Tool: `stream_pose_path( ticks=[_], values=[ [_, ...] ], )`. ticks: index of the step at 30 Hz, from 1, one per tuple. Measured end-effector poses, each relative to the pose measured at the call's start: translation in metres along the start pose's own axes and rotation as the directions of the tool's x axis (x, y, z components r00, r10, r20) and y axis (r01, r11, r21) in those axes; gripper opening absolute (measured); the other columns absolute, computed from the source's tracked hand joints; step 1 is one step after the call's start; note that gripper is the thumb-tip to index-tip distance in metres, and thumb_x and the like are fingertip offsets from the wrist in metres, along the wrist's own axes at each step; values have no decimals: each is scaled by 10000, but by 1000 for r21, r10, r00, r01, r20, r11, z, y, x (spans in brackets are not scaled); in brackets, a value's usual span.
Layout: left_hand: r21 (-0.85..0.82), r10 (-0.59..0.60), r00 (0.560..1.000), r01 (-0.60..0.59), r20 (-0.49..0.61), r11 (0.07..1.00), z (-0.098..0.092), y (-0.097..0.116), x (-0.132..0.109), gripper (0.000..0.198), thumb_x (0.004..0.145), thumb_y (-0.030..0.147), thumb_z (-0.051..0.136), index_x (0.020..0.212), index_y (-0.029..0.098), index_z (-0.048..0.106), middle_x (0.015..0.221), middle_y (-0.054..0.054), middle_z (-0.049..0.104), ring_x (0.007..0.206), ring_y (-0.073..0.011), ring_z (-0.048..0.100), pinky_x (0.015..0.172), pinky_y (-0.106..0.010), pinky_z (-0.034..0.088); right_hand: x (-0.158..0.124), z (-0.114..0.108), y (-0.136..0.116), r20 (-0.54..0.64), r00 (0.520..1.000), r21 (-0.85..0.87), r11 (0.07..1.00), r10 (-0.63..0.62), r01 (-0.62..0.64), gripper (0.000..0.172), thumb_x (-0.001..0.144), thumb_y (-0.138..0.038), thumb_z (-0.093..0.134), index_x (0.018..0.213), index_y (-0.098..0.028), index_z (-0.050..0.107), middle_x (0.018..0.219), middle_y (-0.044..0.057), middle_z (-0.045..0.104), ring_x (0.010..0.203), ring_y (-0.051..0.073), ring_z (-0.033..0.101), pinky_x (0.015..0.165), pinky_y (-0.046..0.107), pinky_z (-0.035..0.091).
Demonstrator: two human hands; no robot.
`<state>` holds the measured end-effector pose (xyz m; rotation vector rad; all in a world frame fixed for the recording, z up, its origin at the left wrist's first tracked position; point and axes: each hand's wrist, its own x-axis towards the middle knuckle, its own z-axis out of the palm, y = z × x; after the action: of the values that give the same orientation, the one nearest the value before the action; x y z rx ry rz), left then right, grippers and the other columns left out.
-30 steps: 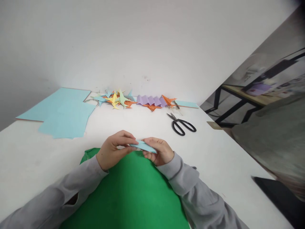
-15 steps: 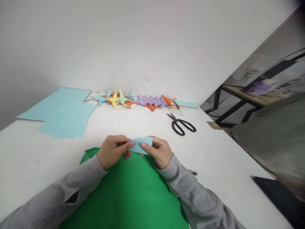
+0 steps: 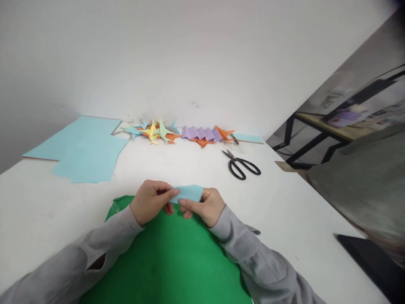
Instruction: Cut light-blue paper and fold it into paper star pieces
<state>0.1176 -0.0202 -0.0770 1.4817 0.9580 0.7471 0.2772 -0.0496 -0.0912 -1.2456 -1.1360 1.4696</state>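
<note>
A small folded piece of light blue paper (image 3: 190, 193) is held between my two hands, above the far edge of a green cloth (image 3: 171, 253). My left hand (image 3: 152, 200) pinches its left end, thumb on the near face. With the thumb along its lower edge, my right hand (image 3: 207, 205) grips the right part. The fingers behind the paper are partly hidden.
Black-handled scissors (image 3: 242, 164) lie right of my hands. Light blue sheets (image 3: 85, 145) are stacked at the left. Along the wall sit folded paper shapes (image 3: 158, 131) and a pleated purple paper (image 3: 202, 133). A dark flat object (image 3: 370, 261) lies at the right edge.
My right thumb has slid left and down to the paper's lower edge, and the right hand has shifted slightly left. My left hand keeps its pinch.
</note>
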Motion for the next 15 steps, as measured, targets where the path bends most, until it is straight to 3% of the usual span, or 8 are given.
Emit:
stream_pose_path(
  ticks=[5, 11, 15],
  values=[
    [-119, -57, 998, 60, 27, 991, 1, -1, 1, 257, 625, 357, 705, 618, 112, 627, 441, 11, 598, 404, -125, 578, 426, -231, 497, 0, -2, 0, 30, 995, 69, 993, 98, -99, 357, 429, -347, 824, 634, -103, 663, 464, 8, 629, 359, 119, 563, 364, 226, 476],
    [-184, -153, 979, 176, 135, 967, -3, 2, 2, 275, 522, 314, 786, 603, 104, 627, 460, -26, 641, 427, -143, 606, 456, -245, 521, -2, -3, -3, 57, 993, 66, 992, 104, -108, 390, 439, -397, 809, 645, -103, 657, 456, -3, 624, 341, 106, 551, 343, 205, 466],
    [-221, -227, 968, 245, 105, 944, -5, 3, 3, 284, 541, 343, 774, 582, 113, 613, 434, -27, 631, 424, -151, 613, 428, -228, 509, -2, -4, -2, 33, 998, -31, 998, 54, -53, 347, 524, -423, 768, 550, -113, 613, 335, -34, 538, 234, 54, 430, 241, 141, 314]
  ],
)
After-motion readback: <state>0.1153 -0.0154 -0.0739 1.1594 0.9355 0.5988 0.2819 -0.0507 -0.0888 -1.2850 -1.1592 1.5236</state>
